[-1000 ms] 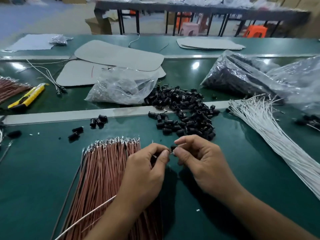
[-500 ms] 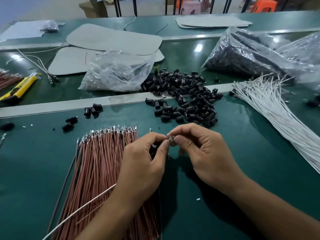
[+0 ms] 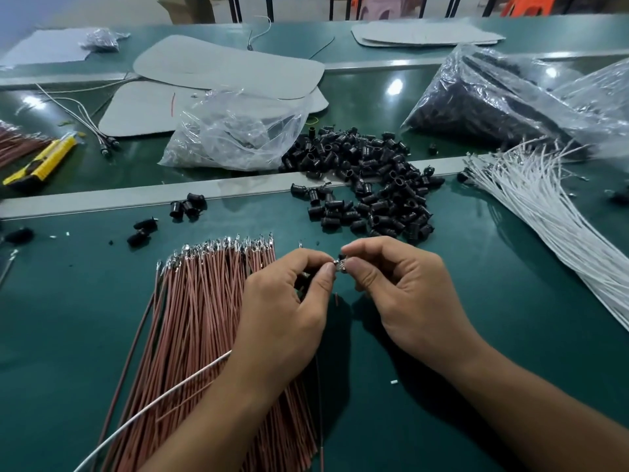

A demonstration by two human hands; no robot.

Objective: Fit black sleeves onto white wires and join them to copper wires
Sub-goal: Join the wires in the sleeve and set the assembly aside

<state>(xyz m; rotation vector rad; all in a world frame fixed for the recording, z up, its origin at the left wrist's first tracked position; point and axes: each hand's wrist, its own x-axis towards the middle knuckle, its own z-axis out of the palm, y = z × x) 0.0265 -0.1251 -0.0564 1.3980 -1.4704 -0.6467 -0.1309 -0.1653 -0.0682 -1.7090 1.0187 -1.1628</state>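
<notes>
Terminals (image 3: 340,266) pinched between left hand (image 3: 282,315) and right hand (image 3: 405,301), white wire (image 3: 153,403) trailing under left wrist

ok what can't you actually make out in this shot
Head view only:
- The metal tip pinched between left hand and right hand: too small, fingertips cover it, so joined or not is unclear.
- White wire: its upper end vanishes under the left hand.
- Copper wires: near ends cut off by the bottom edge and forearm.
- Dark bag: contents blurred by plastic.
</notes>
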